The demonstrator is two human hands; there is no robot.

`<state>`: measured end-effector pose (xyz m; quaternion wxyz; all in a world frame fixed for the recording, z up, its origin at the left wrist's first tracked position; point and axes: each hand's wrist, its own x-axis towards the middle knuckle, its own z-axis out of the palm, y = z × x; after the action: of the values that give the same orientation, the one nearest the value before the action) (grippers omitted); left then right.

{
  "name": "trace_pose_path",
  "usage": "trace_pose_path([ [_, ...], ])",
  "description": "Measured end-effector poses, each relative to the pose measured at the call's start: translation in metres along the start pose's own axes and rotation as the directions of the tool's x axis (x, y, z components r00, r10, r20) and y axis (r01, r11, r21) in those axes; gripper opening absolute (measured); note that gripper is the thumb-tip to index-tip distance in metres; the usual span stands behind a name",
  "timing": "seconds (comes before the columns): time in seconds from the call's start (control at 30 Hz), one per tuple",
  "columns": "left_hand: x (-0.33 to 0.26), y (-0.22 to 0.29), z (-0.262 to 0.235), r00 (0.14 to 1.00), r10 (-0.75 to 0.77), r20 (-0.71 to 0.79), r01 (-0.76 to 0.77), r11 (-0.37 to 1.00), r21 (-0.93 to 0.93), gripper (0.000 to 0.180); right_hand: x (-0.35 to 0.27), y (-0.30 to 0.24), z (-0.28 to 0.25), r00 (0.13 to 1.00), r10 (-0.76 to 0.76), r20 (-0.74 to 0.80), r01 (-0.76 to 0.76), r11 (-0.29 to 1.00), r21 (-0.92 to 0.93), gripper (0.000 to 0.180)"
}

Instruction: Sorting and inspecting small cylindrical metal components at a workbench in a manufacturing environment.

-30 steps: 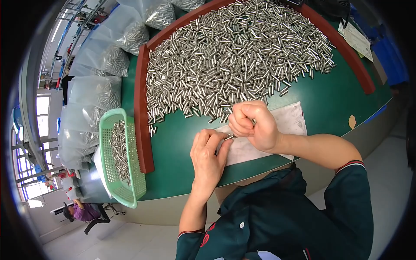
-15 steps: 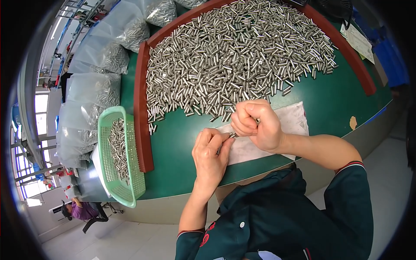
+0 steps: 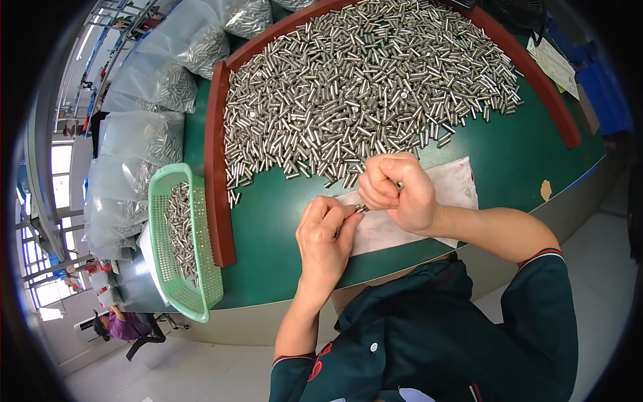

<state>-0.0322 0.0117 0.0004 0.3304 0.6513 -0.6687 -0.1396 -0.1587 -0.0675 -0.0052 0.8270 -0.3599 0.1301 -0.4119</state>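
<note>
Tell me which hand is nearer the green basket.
Left. The left hand is right of the green basket, beyond the brown rail; the right hand is farther right, over the white cloth.

Loose pins (image 3: 348,87) at the far side were bright metal, smooth and glossy, as was the small held piece (image 3: 362,208); the green worktop (image 3: 261,224) was smooth with a slight sheen; the left basket (image 3: 213,288) was perforated plastic; far-left bags (image 3: 127,130) were translucent, creased plastic film; the near white sheet (image 3: 449,187) looked like matt, smudged cloth; the far-right sheet (image 3: 557,68) resembled paper.
</note>
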Motion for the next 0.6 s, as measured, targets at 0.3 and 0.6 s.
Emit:
trace_pose_path([
  [0.3, 0.0005, 0.0003, -0.0019, 0.999, 0.022, 0.038, -0.023, 0.999, 0.024, 0.013, 0.0004, -0.0008, 0.0019, 1.0, -0.018, -0.023, 0.017, 0.999, -0.032, 0.033],
  [0.6, -0.0029, 0.003, -0.0005, 0.996, 0.083, 0.03, -0.086, 0.99, 0.115, 0.014, 0.0038, 0.0009, 0.0003, 0.999, -0.024, -0.041, 0.025, 0.999, 0.035, 0.032],
])
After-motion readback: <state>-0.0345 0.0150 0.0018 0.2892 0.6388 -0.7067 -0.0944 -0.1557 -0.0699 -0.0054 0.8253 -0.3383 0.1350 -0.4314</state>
